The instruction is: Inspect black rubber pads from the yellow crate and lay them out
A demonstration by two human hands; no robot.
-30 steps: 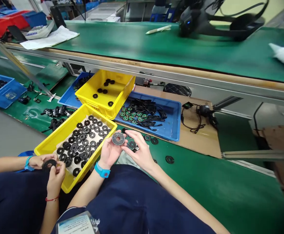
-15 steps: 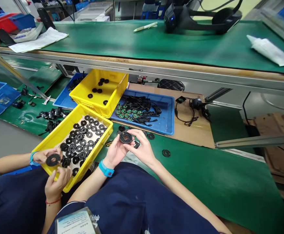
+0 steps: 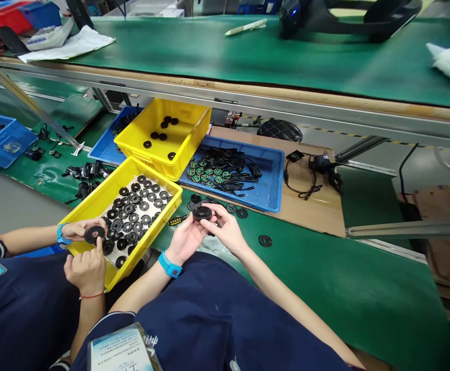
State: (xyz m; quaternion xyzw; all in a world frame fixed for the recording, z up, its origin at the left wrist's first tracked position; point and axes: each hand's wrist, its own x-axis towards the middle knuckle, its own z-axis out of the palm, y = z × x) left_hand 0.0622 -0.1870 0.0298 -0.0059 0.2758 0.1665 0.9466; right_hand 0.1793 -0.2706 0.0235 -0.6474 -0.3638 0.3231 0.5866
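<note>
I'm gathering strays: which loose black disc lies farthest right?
The lone disc on the green table, right of the wearer's right hand; other discs lie farther left.

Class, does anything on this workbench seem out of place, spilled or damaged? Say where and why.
One black disc lies alone on the green bench, right of the right hand; it looks stray because most similar discs sit in the nearer yellow bin. No obvious spill or damage shows.

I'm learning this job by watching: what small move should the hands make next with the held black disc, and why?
Probably tilt the black disc so its face turns toward the viewer: the left hand and right hand both hold it, so it seems steady enough to turn, and its slanted face is hard to inspect.
</note>
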